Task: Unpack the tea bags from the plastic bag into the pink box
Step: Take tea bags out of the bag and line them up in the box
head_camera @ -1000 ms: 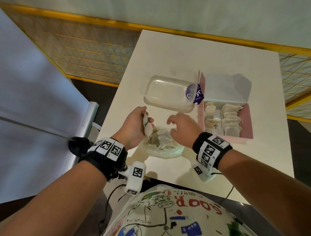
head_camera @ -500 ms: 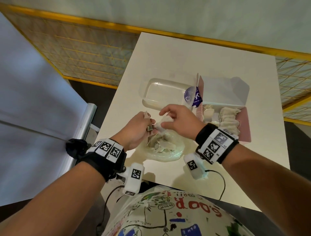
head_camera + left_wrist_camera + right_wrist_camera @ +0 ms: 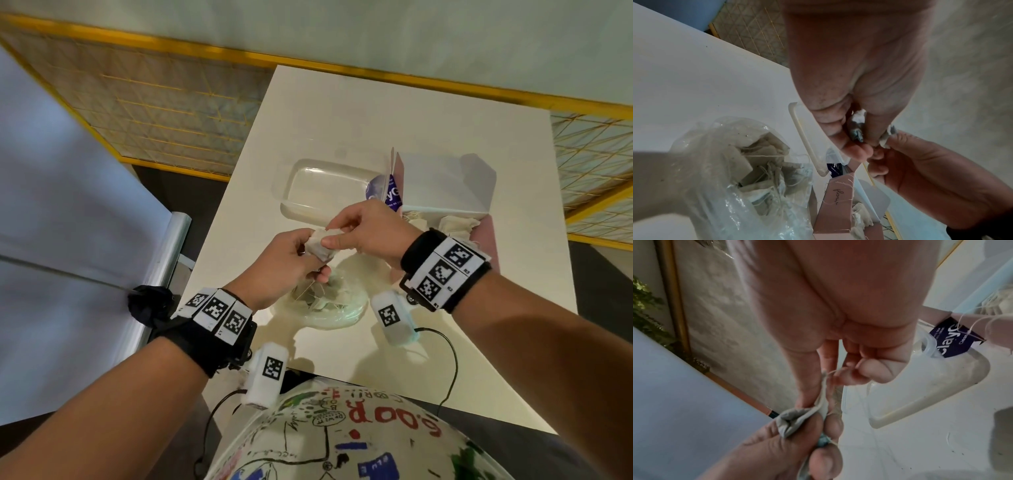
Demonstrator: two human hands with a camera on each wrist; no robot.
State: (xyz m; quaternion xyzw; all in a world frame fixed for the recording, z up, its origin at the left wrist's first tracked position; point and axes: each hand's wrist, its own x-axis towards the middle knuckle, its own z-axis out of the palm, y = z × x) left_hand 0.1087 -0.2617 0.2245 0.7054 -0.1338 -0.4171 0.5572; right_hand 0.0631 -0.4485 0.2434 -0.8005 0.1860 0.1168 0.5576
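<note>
While both hands pinch it mid-frame above the plastic bag (image 3: 329,305), the tea bag (image 3: 320,244) lies crumpled, long axis indeterminate, left hand (image 3: 284,263) and right hand (image 3: 370,233) fingers curled round it.

One plastic bag (image 3: 325,308), one pink box (image 3: 486,236), one clear tub (image 3: 318,192), two hands, many tea bags (image 3: 764,162)

Plastic bag (image 3: 337,310) under grip showing thin, clear, glossy, crinkled film. Tea bags (image 3: 764,164) inside looking like matt, fibrous paper with fine cotton strings. Tea bag (image 3: 317,245) in grip appearing soft, creased, papery. Pink box (image 3: 835,211) right of grip showing matt card. Clear container (image 3: 322,192) beyond grip gleaming as smooth transparent plastic. Counter (image 3: 428,130) looking smooth, matt, off-white.
</note>
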